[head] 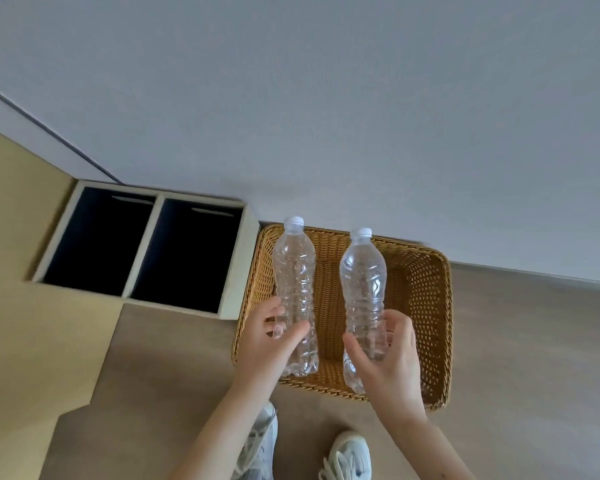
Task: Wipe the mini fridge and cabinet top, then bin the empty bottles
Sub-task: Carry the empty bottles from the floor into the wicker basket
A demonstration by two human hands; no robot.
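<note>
Head view: a pale wall [326, 98] fills the top, above a brown floor [516, 341]. A two-compartment bin [236, 265] with dark interiors stands on the floor, touching a wicker basket [426, 289] to its right. Above the basket, the left hand [260, 344] wraps its fingers [297, 329] around the left bottle [295, 271]; the right hand [392, 362] clamps the right bottle [362, 282]. Both bottles are clear, capped and upright. White shoes [349, 455] show below.
</note>
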